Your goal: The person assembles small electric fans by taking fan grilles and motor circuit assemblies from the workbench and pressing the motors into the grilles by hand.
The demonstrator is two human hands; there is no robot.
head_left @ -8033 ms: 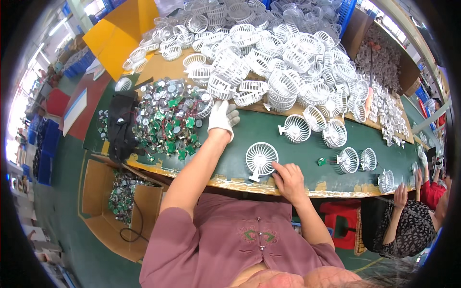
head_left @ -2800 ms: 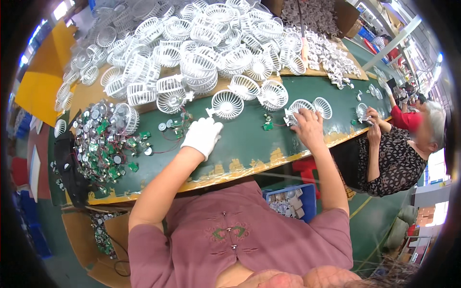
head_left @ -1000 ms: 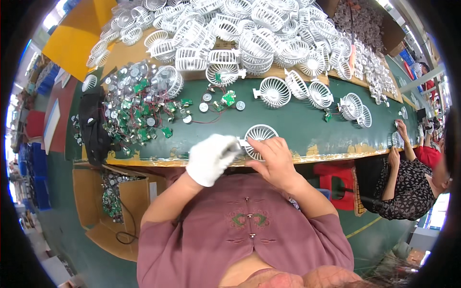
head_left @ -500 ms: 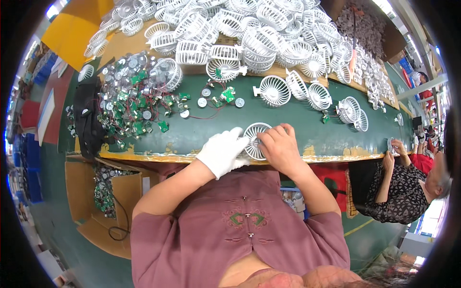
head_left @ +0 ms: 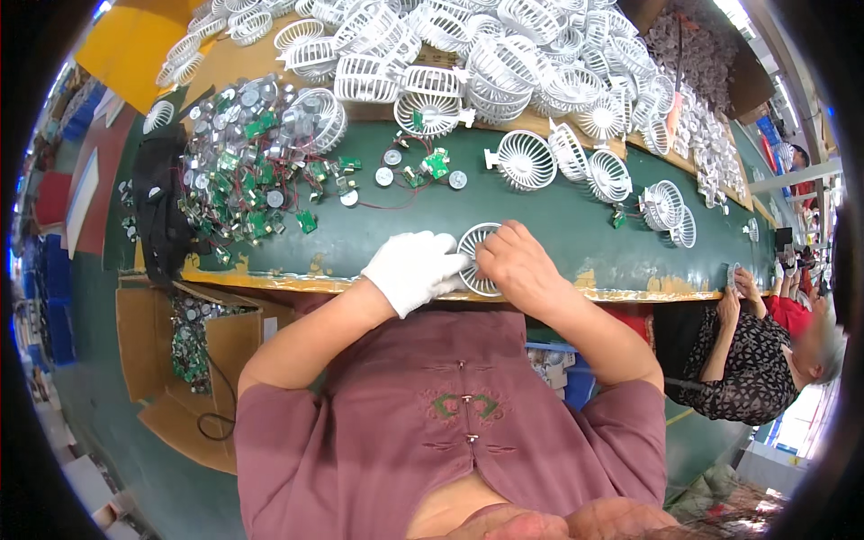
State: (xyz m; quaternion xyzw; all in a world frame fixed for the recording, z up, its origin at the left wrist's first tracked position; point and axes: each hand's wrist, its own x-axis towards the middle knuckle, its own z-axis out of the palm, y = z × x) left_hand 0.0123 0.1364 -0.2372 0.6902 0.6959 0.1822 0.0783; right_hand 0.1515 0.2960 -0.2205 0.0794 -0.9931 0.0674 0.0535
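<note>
Both hands have drawn in closer since half a second ago, and the view has shifted a little; the round white fan grille now sits at the near edge of the green counter, right in front of the person. The left hand, in a white glove, has its grip closed on the grille's left rim, steadying it. The bare right hand lies over the right side with fingers curled onto the ribs, pinching or pressing something I cannot make out. To my eye this is a fitting step, some small part being seated in the grille. The next move likely calls for firm, even pressure while the gloved hand keeps the piece from sliding off the edge. Loose motors and green circuit boards lie heaped to the left, and more white grilles are piled along the far side.
</note>
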